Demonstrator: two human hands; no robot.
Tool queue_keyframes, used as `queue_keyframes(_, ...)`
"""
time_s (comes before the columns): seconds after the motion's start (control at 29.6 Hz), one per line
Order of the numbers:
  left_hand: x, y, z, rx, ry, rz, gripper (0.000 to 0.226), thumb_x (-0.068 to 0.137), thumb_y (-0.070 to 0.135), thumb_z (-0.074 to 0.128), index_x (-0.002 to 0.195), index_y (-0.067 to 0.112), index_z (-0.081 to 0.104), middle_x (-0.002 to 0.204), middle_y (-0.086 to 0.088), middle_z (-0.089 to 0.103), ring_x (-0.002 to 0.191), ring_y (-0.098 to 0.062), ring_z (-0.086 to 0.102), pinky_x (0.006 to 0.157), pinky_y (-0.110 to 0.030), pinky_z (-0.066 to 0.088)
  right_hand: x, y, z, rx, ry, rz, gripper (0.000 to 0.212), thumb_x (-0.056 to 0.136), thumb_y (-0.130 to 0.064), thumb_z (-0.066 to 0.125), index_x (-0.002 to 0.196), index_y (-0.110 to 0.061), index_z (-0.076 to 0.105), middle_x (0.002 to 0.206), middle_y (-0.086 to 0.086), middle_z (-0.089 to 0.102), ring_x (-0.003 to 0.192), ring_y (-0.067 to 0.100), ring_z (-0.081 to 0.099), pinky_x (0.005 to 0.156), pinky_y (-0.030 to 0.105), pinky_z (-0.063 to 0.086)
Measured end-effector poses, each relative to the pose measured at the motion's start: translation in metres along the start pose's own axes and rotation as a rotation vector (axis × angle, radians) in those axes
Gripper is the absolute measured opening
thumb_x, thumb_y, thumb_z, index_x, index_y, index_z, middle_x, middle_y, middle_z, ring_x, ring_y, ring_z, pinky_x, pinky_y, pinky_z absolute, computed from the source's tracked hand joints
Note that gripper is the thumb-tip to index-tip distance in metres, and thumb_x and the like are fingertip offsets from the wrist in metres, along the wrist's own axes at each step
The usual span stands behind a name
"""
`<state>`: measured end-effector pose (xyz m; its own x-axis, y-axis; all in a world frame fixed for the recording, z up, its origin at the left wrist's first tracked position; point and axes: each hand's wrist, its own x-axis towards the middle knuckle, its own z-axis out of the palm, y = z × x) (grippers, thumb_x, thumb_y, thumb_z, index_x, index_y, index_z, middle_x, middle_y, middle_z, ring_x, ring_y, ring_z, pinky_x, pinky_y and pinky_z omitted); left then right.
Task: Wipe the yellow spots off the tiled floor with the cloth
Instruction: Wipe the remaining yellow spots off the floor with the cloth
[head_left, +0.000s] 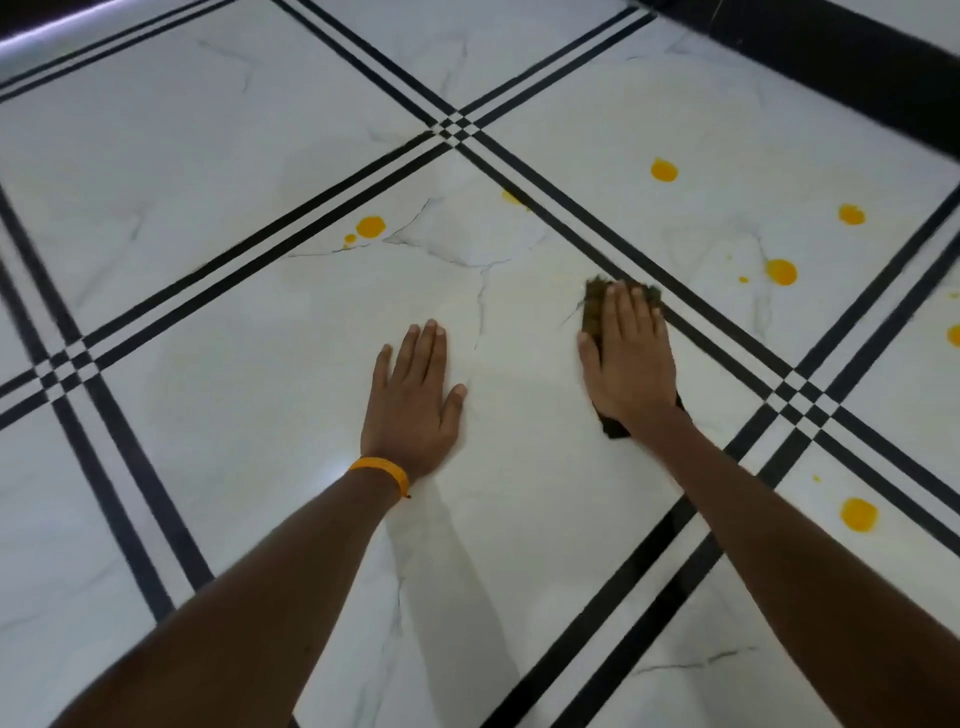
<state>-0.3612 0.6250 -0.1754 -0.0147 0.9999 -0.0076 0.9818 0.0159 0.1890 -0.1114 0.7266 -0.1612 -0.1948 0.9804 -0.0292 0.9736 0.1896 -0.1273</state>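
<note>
Yellow spots (781, 272) scattered over white marble-look tiled floor (260, 415) with black double-line borders (691, 561). Central tile mostly clean: only a spot with a small satellite drop (370, 227) near its far left edge, plus a smear (511, 198) against the far border. Right-hand tile carrying several more, among them one far (664, 170), one further right (852, 214). Another large spot (858, 514) on the near right tile, well apart from both hands.

Brown cloth (595, 306) pinned flat under right hand (631, 358), fingers extended and close together, palm pressing down rather than gripping; cloth edges showing past the fingertips and behind the wrist. Left hand (415, 402) empty, open, spread flat on the floor as a brace, orange wristband (382, 470) at the wrist.

Best handling of the stroke, as a judgement: keep the palm weight over the cloth's middle, push forward and right across the border lines toward the nearest spots, cover each spot fully before dragging so liquid lifts instead of streaking. Fold to a clean face once soiled; faint yellowish film likely otherwise. Shift the bracing hand before reaching far. Roughly half the visible floor still spotted.
</note>
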Motion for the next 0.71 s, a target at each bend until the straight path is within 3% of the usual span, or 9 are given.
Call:
queue_keyframes(0.14, -0.001, -0.003, 0.003, -0.026, 0.034, -0.007, 0.069, 0.100, 0.044, 0.021, 0.159, 0.011, 0.007, 0.168, -0.004, 0.006, 0.155, -0.019, 0.001, 0.125, -0.048, 0.006, 0.044, -0.046, 0.007, 0.028, 0.019, 0.120, 0.074, 0.101, -0.046, 0.012, 0.159, 0.000, 0.012, 0.167, 0.017, 0.016, 0.156, 0.031, 0.011, 0.127, 0.048, 0.006)
queue_keyframes(0.3, 0.000, -0.003, -0.004, -0.057, 0.017, 0.006, 0.072, 0.097, 0.046, 0.018, 0.158, 0.008, 0.015, 0.167, -0.008, 0.013, 0.154, -0.023, 0.008, 0.125, -0.048, 0.007, -0.023, -0.103, 0.018, 0.034, 0.002, -0.209, 0.069, 0.103, -0.045, 0.017, 0.158, -0.003, 0.022, 0.166, 0.013, 0.024, 0.155, 0.027, 0.018, 0.126, 0.046, 0.014)
queue_keyframes(0.41, -0.004, -0.016, -0.014, -0.192, 0.028, 0.009, 0.074, 0.093, 0.042, 0.020, 0.156, 0.003, 0.022, 0.164, -0.013, 0.021, 0.154, -0.026, 0.013, 0.125, -0.047, 0.009, -0.046, -0.073, 0.015, 0.016, -0.001, -0.212, 0.071, 0.102, -0.047, 0.016, 0.159, -0.006, 0.021, 0.167, 0.010, 0.022, 0.155, 0.024, 0.016, 0.127, 0.043, 0.012)
queue_keyframes(0.61, 0.007, -0.150, -0.047, -0.110, 0.139, -0.245, 0.074, 0.092, 0.038, 0.027, 0.152, -0.005, 0.026, 0.161, -0.022, 0.024, 0.151, -0.036, 0.019, 0.122, -0.051, 0.016, -0.009, -0.077, 0.020, -0.016, 0.041, -0.002, 0.077, 0.098, -0.047, 0.004, 0.159, -0.002, 0.018, 0.166, 0.016, 0.021, 0.155, 0.029, 0.016, 0.127, 0.045, 0.010)
queue_keyframes(0.71, 0.012, -0.196, -0.052, -0.052, 0.137, -0.319, 0.076, 0.094, 0.043, 0.030, 0.153, -0.004, 0.023, 0.163, -0.021, 0.020, 0.152, -0.035, 0.015, 0.122, -0.052, 0.014, 0.011, -0.116, 0.024, -0.011, 0.029, -0.070, 0.078, 0.096, -0.046, 0.002, 0.159, -0.002, 0.018, 0.166, 0.017, 0.022, 0.155, 0.030, 0.016, 0.127, 0.045, 0.008)
